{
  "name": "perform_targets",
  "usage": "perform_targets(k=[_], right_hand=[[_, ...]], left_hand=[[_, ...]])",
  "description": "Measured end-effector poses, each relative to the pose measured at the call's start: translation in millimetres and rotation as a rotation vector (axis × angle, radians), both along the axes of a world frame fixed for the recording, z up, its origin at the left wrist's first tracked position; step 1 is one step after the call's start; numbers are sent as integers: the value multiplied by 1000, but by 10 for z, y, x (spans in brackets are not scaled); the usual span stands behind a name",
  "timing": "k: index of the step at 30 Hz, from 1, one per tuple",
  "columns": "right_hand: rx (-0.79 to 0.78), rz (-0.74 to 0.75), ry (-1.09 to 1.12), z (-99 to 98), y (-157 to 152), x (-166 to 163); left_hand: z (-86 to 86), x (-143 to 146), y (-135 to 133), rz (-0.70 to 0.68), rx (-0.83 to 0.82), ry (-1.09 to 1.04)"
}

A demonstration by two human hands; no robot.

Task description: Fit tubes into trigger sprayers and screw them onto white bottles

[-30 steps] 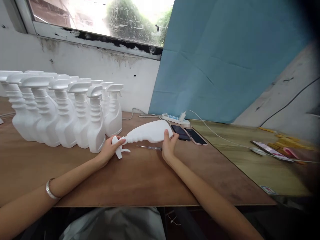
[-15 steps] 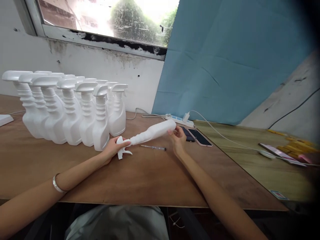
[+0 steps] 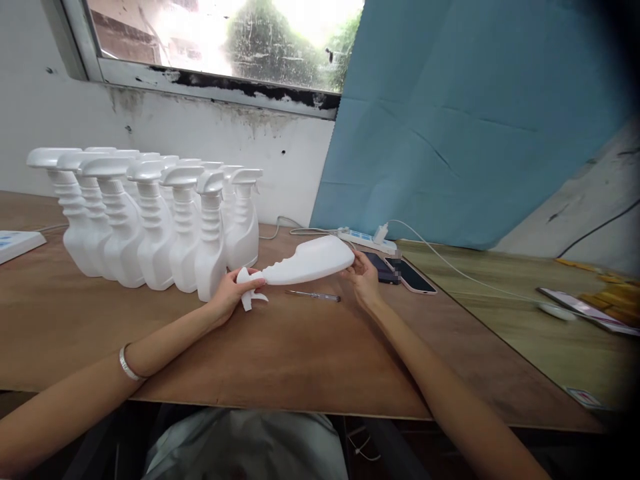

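Observation:
A white spray bottle [image 3: 305, 262] is held sideways just above the brown table [image 3: 280, 353]. My left hand [image 3: 229, 295] is closed round its trigger head at the left end. At the right end, the fingers of my right hand [image 3: 364, 279] grip the bottle's base. Under the bottle a thin screwdriver [image 3: 314, 295] lies flat on the table. A silver bracelet [image 3: 127, 363] is on my left wrist.
Several upright white spray bottles [image 3: 150, 223] stand in rows at the left. Two phones [image 3: 400, 272] and a white power strip [image 3: 367, 241] with cables lie beyond my right hand. A lighter table [image 3: 520, 320] with another phone [image 3: 580, 308] adjoins on the right. A blue sheet [image 3: 465, 120] hangs behind.
The bottle has been turned about its long axis between my hands; my right hand shifted from under the body to the base. The view drifted left.

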State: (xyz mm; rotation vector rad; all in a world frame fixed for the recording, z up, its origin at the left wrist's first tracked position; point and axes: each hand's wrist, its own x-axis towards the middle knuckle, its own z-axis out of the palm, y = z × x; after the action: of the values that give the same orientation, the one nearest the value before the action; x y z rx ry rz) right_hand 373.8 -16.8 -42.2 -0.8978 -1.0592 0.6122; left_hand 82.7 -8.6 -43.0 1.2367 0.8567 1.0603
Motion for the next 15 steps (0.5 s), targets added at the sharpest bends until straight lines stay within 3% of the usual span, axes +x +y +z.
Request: perform_targets(k=[7,15], right_hand=[[-12,-168,14,19,-17,24],[-41,74,72,52,-36,-25]], left_hand=[[-13,6,-24,-18,49,92],[-13,10,7,-32,-126,-66]])
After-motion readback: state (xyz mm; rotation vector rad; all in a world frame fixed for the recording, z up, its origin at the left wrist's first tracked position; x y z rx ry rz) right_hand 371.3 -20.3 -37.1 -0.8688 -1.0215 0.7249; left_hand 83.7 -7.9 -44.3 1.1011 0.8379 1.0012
